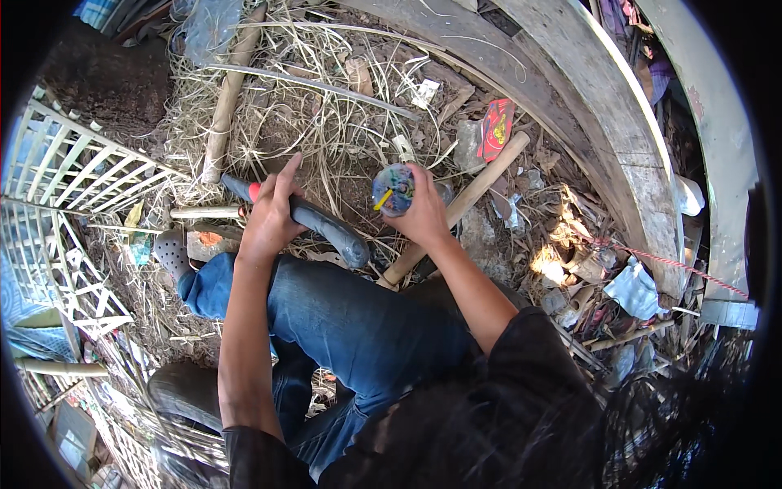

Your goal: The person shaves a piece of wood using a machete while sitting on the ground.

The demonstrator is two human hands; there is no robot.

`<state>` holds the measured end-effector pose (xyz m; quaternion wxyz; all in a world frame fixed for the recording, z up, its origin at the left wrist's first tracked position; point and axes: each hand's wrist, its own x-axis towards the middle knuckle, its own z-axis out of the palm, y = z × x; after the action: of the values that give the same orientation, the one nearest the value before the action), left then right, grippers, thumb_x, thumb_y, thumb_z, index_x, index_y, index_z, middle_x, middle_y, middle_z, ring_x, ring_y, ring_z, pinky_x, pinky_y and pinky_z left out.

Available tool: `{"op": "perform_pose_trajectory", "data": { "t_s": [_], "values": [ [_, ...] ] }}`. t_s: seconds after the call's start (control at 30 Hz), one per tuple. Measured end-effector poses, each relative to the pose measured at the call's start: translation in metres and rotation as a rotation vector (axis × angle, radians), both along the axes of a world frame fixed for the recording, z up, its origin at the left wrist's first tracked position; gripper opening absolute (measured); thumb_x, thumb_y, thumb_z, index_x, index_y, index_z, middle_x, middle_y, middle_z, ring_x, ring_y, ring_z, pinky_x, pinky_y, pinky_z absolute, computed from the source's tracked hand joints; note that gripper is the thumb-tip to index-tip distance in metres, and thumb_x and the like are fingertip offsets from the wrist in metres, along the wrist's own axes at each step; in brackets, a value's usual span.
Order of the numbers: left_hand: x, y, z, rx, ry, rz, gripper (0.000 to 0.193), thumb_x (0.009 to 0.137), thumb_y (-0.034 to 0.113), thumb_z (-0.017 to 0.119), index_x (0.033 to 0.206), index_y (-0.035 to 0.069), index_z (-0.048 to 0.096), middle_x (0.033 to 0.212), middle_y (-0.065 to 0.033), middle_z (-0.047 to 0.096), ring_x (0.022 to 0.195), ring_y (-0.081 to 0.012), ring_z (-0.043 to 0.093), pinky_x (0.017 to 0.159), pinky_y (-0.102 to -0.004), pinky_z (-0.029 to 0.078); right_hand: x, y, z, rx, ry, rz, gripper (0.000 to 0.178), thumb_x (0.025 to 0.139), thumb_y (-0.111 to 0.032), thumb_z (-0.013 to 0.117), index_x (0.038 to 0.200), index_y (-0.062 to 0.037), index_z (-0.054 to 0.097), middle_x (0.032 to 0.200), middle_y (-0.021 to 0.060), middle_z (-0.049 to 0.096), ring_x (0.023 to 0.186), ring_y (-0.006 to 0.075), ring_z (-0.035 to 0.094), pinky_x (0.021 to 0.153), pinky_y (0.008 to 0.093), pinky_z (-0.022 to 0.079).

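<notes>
My right hand point(423, 216) is wrapped round a small drink cup point(394, 186) with a mottled blue, green and purple top. A short yellow straw point(383, 199) pokes up from it. Above my bent knee, my left hand point(273, 216) closes round a long dark grey tool point(330, 232) with a thick rounded end. A bit of red shows on it beside my fingers, and a thinner dark end juts out past my hand to the left. My left index finger points away from the grip. What kind of tool it is, I cannot tell.
Thin strips and shavings point(326, 122) litter the ground ahead. An open woven bamboo frame point(65, 204) stands at the left. Beneath the cup lies a wooden pole point(481, 183), near a red packet point(495, 130). Curved boards point(619, 122) border the right; a red-white rope point(684, 265) crosses there.
</notes>
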<state>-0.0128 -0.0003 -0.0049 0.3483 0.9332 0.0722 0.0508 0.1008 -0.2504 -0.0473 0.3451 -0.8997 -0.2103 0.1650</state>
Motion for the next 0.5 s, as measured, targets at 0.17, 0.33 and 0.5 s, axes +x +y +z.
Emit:
{"op": "perform_pose_trajectory", "data": {
  "t_s": [0.17,0.33,0.5],
  "values": [
    [-0.002,0.005,-0.005,-0.037,-0.081,-0.011,0.103,0.056,-0.002,0.081,0.146,0.005,0.031,0.085,-0.0080,0.062,0.086,-0.0292,0.057,0.079,-0.0399,0.048,-0.002,-0.011,-0.002,0.167,-0.157,0.099,0.094,0.052,-0.018,0.088,0.130,-0.0035,0.038,0.119,0.0167,0.053,0.108,0.0340,0.056,0.092,0.0421,0.046],
    [-0.002,0.003,-0.001,-0.058,-0.067,0.018,0.102,0.055,0.005,0.084,0.145,0.010,0.034,0.088,-0.0102,0.061,0.088,-0.0305,0.058,0.082,-0.0403,0.049,0.015,-0.015,0.007,0.274,0.027,0.032,0.084,0.054,-0.012,0.088,0.125,-0.0001,0.045,0.110,0.0135,0.058,0.102,0.0258,0.060,0.091,0.0357,0.048],
    [-0.010,0.009,-0.006,-0.014,-0.071,0.026,0.102,0.056,0.002,0.081,0.146,0.008,0.032,0.085,-0.0097,0.060,0.087,-0.0305,0.058,0.077,-0.0406,0.049,0.023,-0.018,0.014,0.279,0.275,0.006,0.085,0.056,-0.009,0.088,0.127,0.0011,0.042,0.115,0.0121,0.058,0.104,0.0215,0.059,0.093,0.0337,0.047]
  ]
}}
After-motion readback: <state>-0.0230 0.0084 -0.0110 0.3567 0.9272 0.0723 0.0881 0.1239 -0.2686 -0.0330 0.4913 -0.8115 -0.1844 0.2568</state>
